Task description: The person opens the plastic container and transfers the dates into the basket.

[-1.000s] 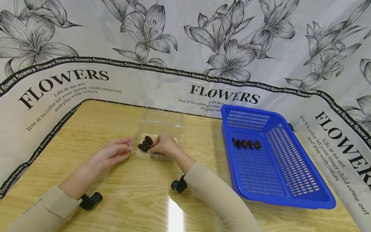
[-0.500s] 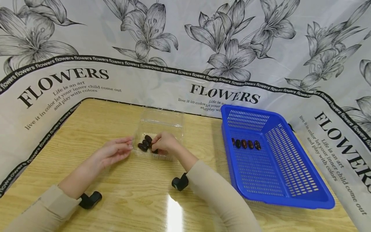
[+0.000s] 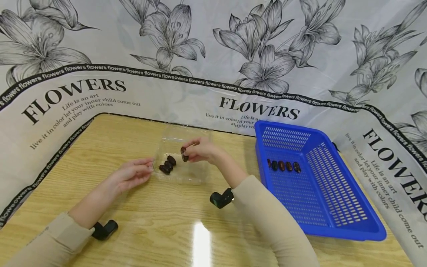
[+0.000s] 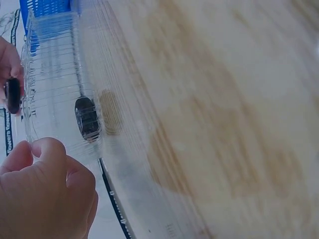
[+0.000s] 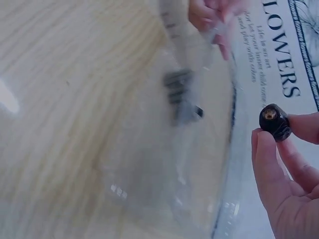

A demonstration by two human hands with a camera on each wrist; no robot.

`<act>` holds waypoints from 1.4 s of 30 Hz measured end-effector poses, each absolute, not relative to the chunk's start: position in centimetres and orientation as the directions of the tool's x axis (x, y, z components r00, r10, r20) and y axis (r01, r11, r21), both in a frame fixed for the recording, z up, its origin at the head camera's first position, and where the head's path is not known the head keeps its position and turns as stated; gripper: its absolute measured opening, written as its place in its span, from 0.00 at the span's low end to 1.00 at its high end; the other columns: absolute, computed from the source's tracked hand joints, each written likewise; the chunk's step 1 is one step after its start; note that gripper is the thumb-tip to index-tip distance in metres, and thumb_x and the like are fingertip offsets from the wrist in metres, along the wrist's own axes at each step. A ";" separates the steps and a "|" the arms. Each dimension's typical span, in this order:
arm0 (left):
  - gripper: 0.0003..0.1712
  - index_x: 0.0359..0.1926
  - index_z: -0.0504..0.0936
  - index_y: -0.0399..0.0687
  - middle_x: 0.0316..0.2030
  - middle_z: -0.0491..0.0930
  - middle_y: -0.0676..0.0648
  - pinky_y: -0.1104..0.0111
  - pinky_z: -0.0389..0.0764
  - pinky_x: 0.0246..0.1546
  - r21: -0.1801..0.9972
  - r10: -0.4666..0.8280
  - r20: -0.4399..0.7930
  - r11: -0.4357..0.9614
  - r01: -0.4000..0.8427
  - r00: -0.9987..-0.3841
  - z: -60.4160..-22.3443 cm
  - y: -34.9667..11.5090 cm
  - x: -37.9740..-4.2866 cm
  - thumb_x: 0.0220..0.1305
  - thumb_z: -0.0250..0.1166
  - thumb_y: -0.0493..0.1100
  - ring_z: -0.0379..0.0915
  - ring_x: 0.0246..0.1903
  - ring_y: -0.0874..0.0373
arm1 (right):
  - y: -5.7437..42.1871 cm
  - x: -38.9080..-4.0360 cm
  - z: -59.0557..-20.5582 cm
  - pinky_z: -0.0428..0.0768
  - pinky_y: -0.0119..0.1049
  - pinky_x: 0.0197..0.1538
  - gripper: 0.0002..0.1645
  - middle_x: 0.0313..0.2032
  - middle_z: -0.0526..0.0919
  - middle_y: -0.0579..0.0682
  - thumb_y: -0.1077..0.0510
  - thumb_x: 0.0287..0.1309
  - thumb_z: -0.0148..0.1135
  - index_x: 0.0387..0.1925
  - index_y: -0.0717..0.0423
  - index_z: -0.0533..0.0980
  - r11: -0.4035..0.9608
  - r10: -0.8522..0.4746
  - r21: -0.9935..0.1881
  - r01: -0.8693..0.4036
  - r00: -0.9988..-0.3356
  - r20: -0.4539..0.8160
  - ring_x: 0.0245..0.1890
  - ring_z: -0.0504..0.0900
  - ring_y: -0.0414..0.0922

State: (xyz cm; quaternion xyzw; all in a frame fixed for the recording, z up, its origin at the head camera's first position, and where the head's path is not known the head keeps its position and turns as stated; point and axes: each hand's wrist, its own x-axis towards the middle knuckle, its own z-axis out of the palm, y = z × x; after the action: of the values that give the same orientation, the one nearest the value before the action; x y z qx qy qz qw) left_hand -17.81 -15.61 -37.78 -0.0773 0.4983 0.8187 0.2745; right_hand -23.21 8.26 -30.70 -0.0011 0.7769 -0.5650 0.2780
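Over the clear box (image 3: pixel 195 175), right hand (image 3: pixel 204 150) pinches a dark date (image 3: pixel 184 154) between fingertips; left hand (image 3: pixel 135 173) pinches the box at left. Only the right wrist view shows the date's brown end (image 5: pixel 270 115).

A yellowish tabletop (image 3: pixel 150 222) with wood grain carries a bright streak of reflected light (image 3: pixel 201 244), and behind it and along its sides is a white sheet (image 3: pixel 204 15), which bears grey drawn flowers (image 3: pixel 267 68), the repeated word "FLOWERS" (image 3: pixel 259 108) and a black band (image 3: pixel 217 86) with pale lettering.
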 end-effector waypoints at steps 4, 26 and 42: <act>0.43 0.69 0.53 0.35 0.43 0.71 0.51 0.74 0.74 0.46 0.777 0.410 -0.364 -0.361 -0.515 -0.836 -38.8 -16.1 -17.9 0.55 0.63 0.28 0.72 0.40 0.63 | 9.7 -23.5 -29.4 0.81 0.32 0.31 0.21 0.32 0.80 0.57 0.73 0.55 0.57 0.53 0.69 0.73 0.305 -0.299 -0.886 0.350 -0.848 -0.438 0.22 0.80 0.41; 0.44 0.70 0.42 0.34 0.42 0.70 0.51 0.75 0.75 0.43 0.751 0.354 -0.426 -0.375 -0.543 -0.833 -37.6 -15.6 -17.0 0.59 0.57 0.24 0.71 0.38 0.63 | 19.8 -23.1 -24.3 0.81 0.32 0.38 0.27 0.31 0.81 0.48 0.71 0.59 0.53 0.61 0.72 0.62 0.189 -0.290 -0.926 0.328 -0.882 -0.372 0.30 0.83 0.42; 0.41 0.70 0.42 0.35 0.44 0.70 0.52 0.75 0.74 0.43 0.772 0.372 -0.408 -0.346 -0.533 -0.833 -37.4 -15.4 -17.8 0.62 0.53 0.25 0.70 0.40 0.64 | 27.6 -22.2 -24.6 0.81 0.36 0.41 0.17 0.30 0.81 0.49 0.72 0.59 0.52 0.33 0.49 0.80 0.161 -0.288 -0.932 0.325 -0.888 -0.359 0.31 0.82 0.42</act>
State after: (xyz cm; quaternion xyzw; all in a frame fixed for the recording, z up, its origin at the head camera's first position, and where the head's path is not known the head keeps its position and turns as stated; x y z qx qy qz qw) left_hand -17.80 -15.42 -37.38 -0.0803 0.5000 0.8165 0.2772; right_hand -22.24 27.57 -24.55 0.0128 0.7244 -0.6474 0.2364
